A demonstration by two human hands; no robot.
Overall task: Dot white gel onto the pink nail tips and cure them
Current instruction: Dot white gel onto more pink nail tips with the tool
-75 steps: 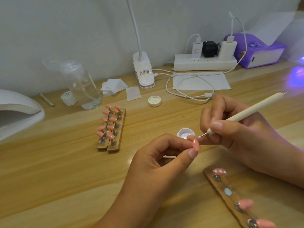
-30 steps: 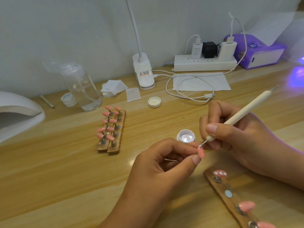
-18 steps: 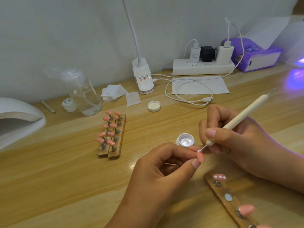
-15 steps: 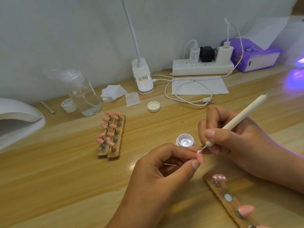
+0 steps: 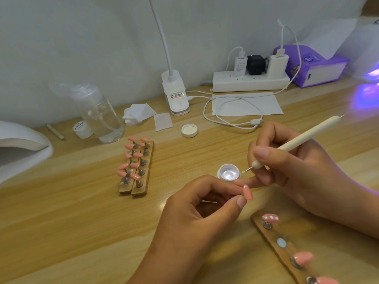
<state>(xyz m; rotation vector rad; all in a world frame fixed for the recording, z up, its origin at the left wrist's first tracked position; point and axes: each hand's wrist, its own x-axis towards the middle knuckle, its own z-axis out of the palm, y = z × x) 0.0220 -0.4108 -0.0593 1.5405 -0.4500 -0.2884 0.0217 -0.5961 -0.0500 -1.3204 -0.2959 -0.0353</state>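
Note:
My left hand (image 5: 196, 210) pinches a pink nail tip (image 5: 247, 193) between thumb and forefinger; white gel shows at the tip's upper end. My right hand (image 5: 291, 169) grips a white dotting pen (image 5: 303, 138), whose metal point hovers just right of the open white gel pot (image 5: 228, 172), above the tip. A wooden holder strip (image 5: 274, 240) at lower right carries a tip with white dots (image 5: 270, 218) and plain pink tips (image 5: 303, 257). Two more holders with several pink tips (image 5: 134, 167) stand mid-left.
A white curing lamp (image 5: 18, 144) sits at the left edge. A clear pump bottle (image 5: 98, 117), small jar (image 5: 81, 129), wipes (image 5: 139, 114), pot lid (image 5: 189, 130), clip lamp (image 5: 176, 95), power strip (image 5: 250, 82) with cables and a purple tissue pack (image 5: 313, 66) line the back.
The pen's point has lifted off the held nail tip and moved up toward the gel pot. A white mark now shows on the tip. My left hand has stayed nearly still.

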